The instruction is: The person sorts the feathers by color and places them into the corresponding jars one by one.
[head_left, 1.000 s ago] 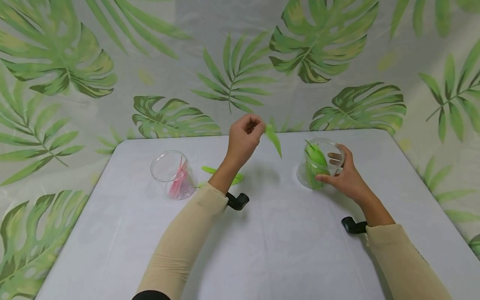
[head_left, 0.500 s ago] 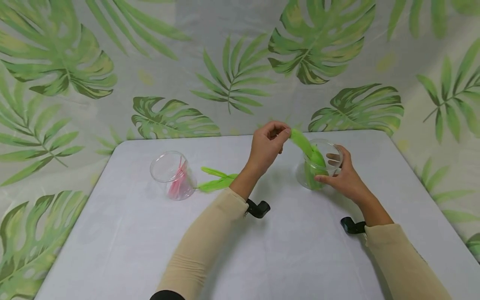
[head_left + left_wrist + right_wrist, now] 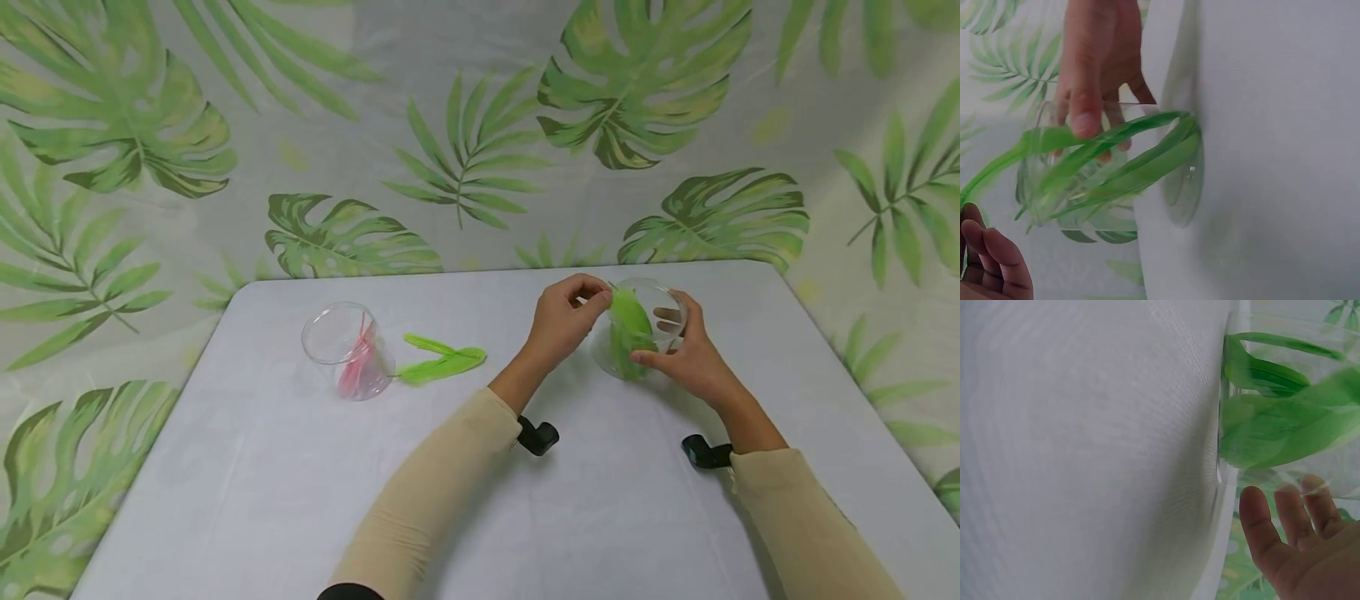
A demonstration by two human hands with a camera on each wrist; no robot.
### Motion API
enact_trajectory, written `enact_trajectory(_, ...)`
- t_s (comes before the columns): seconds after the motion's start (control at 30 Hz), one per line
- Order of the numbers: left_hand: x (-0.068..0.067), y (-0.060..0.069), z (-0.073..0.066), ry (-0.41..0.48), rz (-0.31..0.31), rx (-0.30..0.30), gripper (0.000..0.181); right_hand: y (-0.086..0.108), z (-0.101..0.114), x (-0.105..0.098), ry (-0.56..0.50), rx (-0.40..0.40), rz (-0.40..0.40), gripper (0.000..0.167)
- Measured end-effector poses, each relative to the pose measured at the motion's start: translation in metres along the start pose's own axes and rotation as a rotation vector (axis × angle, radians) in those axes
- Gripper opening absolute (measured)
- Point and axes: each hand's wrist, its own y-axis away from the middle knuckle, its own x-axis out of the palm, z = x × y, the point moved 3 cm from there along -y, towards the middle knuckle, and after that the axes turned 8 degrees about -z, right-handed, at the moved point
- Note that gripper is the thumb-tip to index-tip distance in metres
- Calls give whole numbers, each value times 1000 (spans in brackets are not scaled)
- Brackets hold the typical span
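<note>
My left hand [image 3: 566,321] pinches the end of a bright green feather [image 3: 630,310] at the mouth of a clear cup [image 3: 602,357]. The feather's other end reaches down inside the cup, and in the left wrist view the held feather [image 3: 994,169] bends over the rim. Several more green feathers [image 3: 1154,162] lean inside the cup. My right hand [image 3: 693,358] grips the cup's right side, thumb in front and fingers behind; the right wrist view has these fingers [image 3: 1297,519] against the clear wall. The cup stands upright on the white-covered table [image 3: 585,517].
A second clear cup [image 3: 309,354] stands on the left, with thin pink feather-like pieces [image 3: 358,367] inside. Beside it, two green feathers [image 3: 442,364] lie crossed on the table. A leaf-printed cloth [image 3: 495,125] hangs behind the table's far edge.
My left hand has moved right and down to the right cup, bringing the green feather from the air into its mouth. The right hand has kept its hold on the cup.
</note>
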Motion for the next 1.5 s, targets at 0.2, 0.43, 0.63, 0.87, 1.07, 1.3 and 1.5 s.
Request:
enact_trajectory(0.2,7,0,7,-156,-4,18,12,0,0,1,14,-4,-4,114)
enact_trajectory(0.43,11,1,12,-213,3,4,12,-1,0,1,21,-12,-6,114)
enact_trajectory(0.63,20,1,16,-244,17,5,11,0,-1,0,23,-8,-7,114)
enact_trajectory(0.87,30,2,15,-304,24,2,13,0,-1,1,15,2,-2,114)
enact_trajectory(1.07,32,3,13,-325,23,3,13,-1,-2,0,21,8,0,114)
enact_trajectory(1.3,30,5,11,-411,52,75,24,0,-1,0,30,-3,0,113)
enact_trajectory(1.5,21,11,2,-508,82,189,32,0,1,0,27,-9,0,113)
